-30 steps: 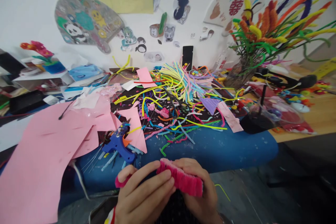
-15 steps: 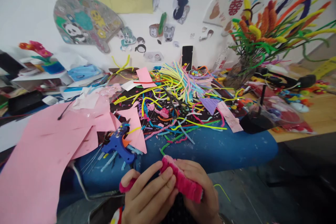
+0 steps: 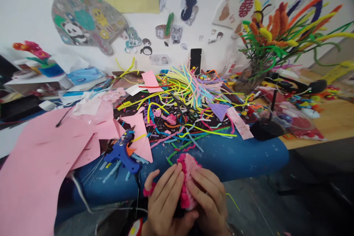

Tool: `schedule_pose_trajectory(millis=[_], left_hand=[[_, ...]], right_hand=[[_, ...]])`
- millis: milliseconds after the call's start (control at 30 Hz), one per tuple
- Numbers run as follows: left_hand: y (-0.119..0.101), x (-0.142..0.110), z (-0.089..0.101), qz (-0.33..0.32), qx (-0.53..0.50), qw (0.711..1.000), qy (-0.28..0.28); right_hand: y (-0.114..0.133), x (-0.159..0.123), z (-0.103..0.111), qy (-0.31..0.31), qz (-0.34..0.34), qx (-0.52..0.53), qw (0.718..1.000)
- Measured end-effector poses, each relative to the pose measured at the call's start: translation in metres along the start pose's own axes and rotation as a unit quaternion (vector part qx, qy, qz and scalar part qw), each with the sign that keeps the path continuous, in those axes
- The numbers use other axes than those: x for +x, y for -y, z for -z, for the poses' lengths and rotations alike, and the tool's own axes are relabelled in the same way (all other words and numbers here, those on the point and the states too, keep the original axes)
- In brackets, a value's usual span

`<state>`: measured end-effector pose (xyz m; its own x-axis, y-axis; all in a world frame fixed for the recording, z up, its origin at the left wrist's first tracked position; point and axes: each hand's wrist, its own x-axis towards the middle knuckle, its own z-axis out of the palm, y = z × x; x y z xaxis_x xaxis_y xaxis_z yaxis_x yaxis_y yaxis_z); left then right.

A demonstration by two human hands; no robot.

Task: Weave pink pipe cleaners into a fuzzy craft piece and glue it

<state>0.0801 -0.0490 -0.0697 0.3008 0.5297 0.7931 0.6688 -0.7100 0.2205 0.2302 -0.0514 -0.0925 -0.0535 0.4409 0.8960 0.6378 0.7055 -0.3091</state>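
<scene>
Between my two hands, just in front of the table edge, is a fuzzy pink craft piece [image 3: 188, 166] that looks made of chenille stems. Its pale pink face is turned toward my right hand, with a hot-pink ridged edge along the left. My left hand [image 3: 167, 195] presses the left side with its fingers, thumb below. The fingers of my right hand [image 3: 208, 193] lie over the right side. A second bit of hot-pink fuzz [image 3: 149, 190] shows beside my raised left little finger; how it is held is hidden. Left of my hands, a blue glue gun [image 3: 121, 155] lies on the table.
Pink sheets [image 3: 47, 151] cover the left and hang over the edge. Loose chenille stems [image 3: 190, 88] and black scissors [image 3: 181, 108] fill the middle. On the right stand a vase of chenille flowers [image 3: 249, 77] and a black round-based stand [image 3: 267, 129]. A phone [image 3: 195, 60] leans on the wall.
Both hands have turned the pink piece more upright, so its pale face now shows. They have drawn closer together, and my left hand has shifted right.
</scene>
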Motion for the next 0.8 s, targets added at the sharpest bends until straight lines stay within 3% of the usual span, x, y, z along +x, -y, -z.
schedule_pose_trajectory(millis=[133,233,300,367,433,467,533,600,667,800], left_hand=[[0.001,-0.009,-0.005,-0.007,-0.012,1.000,0.003],[0.002,-0.017,-0.008,-0.011,-0.052,0.999,-0.002],[0.000,-0.022,-0.012,0.011,-0.105,0.993,-0.045],[-0.004,-0.027,-0.016,0.075,-0.169,0.973,-0.141],[-0.009,-0.030,-0.021,0.174,-0.252,0.927,-0.216],[-0.011,-0.031,-0.022,0.232,-0.303,0.897,-0.221],[-0.013,-0.032,-0.025,0.345,-0.423,0.821,-0.169],[-0.011,-0.034,-0.028,0.416,-0.533,0.732,-0.087],[-0.005,-0.036,-0.032,0.426,-0.613,0.664,-0.027],[0.000,-0.034,-0.036,0.407,-0.675,0.615,0.005]], right_hand=[[-0.001,-0.008,-0.002,-0.007,0.016,-0.015,1.000],[0.001,-0.004,-0.005,-0.021,-0.013,0.023,0.999],[0.002,-0.001,-0.008,-0.043,-0.065,0.080,0.994],[0.004,-0.002,-0.013,-0.067,-0.116,0.131,0.982],[0.005,-0.007,-0.019,-0.092,-0.147,0.163,0.971],[0.006,-0.010,-0.022,-0.104,-0.158,0.174,0.966],[0.007,-0.014,-0.025,-0.111,-0.175,0.185,0.961],[0.008,-0.015,-0.023,-0.095,-0.159,0.183,0.965],[0.008,-0.013,-0.017,-0.063,-0.111,0.176,0.976],[0.007,-0.020,0.000,0.022,-0.037,0.143,0.989]])
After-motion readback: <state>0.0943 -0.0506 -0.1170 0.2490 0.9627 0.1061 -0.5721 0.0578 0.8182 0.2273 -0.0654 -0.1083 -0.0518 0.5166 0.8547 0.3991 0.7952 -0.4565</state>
